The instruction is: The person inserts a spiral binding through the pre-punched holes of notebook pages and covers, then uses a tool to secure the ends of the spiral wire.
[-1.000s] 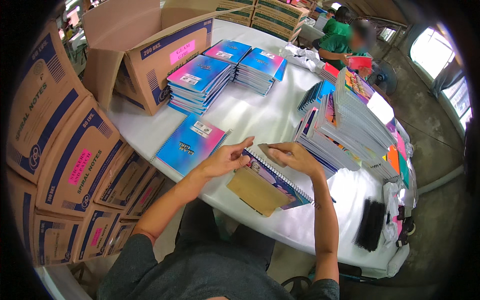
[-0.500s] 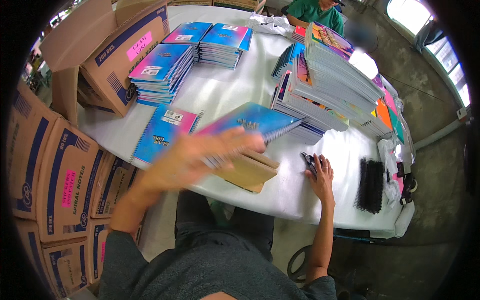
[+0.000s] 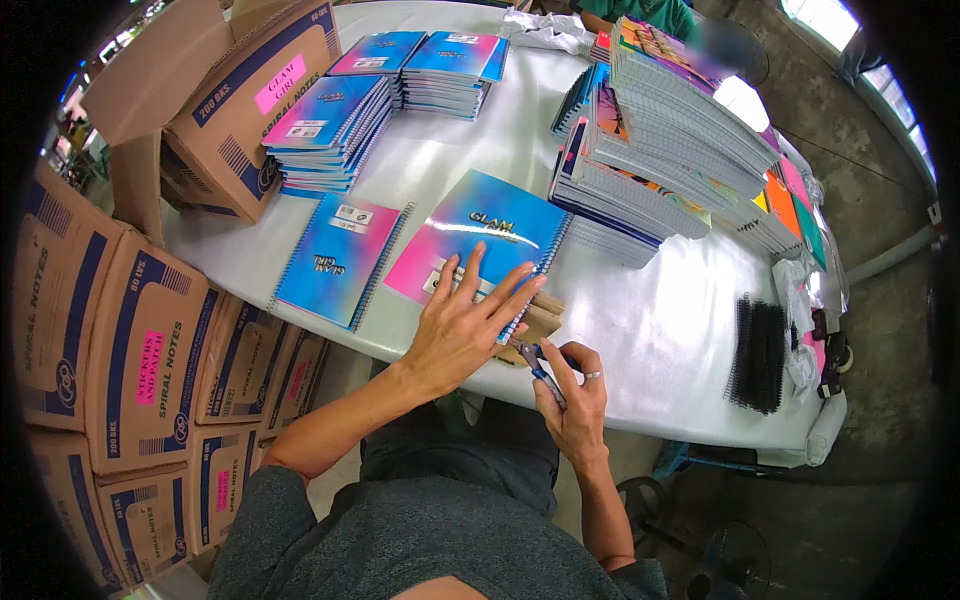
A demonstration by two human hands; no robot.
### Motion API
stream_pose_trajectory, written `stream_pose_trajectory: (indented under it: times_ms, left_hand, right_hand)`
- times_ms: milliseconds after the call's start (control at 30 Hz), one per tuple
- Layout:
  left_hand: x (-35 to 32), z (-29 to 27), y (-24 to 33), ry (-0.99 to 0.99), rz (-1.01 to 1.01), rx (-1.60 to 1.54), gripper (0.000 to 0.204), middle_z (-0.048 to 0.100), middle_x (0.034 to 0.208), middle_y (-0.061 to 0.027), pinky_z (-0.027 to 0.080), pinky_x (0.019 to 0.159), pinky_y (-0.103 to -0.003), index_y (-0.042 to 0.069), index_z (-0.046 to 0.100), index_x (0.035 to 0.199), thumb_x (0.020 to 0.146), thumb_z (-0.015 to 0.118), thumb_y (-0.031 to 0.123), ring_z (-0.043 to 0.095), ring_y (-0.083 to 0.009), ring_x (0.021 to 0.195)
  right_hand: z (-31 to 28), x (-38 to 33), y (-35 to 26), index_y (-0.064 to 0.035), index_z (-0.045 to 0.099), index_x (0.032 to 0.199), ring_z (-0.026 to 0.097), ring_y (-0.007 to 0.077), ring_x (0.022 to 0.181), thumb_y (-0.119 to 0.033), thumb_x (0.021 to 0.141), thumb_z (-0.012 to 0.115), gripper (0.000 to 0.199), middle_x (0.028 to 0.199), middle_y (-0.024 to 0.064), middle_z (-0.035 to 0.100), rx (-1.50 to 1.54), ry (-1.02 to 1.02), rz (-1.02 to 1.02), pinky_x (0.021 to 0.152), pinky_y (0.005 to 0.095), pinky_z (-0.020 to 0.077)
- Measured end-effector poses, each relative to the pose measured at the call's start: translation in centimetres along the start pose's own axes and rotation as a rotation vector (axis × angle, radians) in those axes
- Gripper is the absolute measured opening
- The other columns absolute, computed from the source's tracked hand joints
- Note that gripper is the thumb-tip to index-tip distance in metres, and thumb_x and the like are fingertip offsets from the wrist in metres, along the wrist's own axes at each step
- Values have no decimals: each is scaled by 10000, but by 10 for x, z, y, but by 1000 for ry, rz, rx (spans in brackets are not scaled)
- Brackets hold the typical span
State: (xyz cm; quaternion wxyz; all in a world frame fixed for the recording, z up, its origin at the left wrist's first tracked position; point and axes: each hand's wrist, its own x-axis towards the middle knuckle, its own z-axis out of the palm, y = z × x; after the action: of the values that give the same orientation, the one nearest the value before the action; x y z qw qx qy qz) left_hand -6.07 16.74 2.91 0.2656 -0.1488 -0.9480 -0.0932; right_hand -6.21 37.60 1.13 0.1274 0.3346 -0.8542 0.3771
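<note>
A blue and pink spiral notebook [image 3: 470, 215] lies flat at the table's near edge, partly over a brown cardboard piece [image 3: 540, 318]. My left hand [image 3: 465, 320] rests on its cover with fingers stretched and spread. In my right hand [image 3: 575, 395] is a pair of pliers [image 3: 540, 372] with dark blue handles. The tips of the pliers meet the near end of the notebook's spiral binding; whether the jaws close on the wire I cannot tell. A second spiral notebook [image 3: 335, 260] lies to the left, apart from both hands.
Stacks of blue-pink notebooks [image 3: 325, 130] stand at the far left beside an open carton [image 3: 250, 120]. Tall piles of spiral notebooks [image 3: 670, 130] rise at the right, near black coils [image 3: 755, 355]. Closed cartons [image 3: 145, 350] are piled left of the table. A person in green [image 3: 660, 15] sits opposite.
The notebook has come down from a tilted, lifted position to lie flat under my left hand. My right hand has picked up the pliers from the table and brought them left to the binding.
</note>
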Motion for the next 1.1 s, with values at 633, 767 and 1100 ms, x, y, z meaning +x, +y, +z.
stream_pose_trajectory:
  times_ms: [633,767,1100]
  left_hand:
    - [-17,-61,-126,333,-412,-620,547,519,1427,-60,351,1126,-379,144,484,1412,889,638,109,437,-322,1352]
    - [-58,-77,-141,148,-346,-443,564,528,1419,-56,286,1161,-419,174,497,1410,871,654,126,371,-339,1396]
    - [-134,-23,-157,-502,-301,-5,937,257,1582,-83,198,1133,-618,249,344,1502,705,741,539,156,-459,1447]
  right_hand:
    - [-39,52,73,-31,592,1217,588,321,769,-96,962,555,266,968,191,593,-174,-2,311,703,394,474]
    - [-37,26,169,-54,597,1233,571,302,1033,-95,922,620,314,1097,164,592,-440,-9,165,870,440,462]
    - [-247,191,170,-27,637,1214,612,154,997,-264,1005,518,337,1071,61,670,108,895,110,868,311,479]
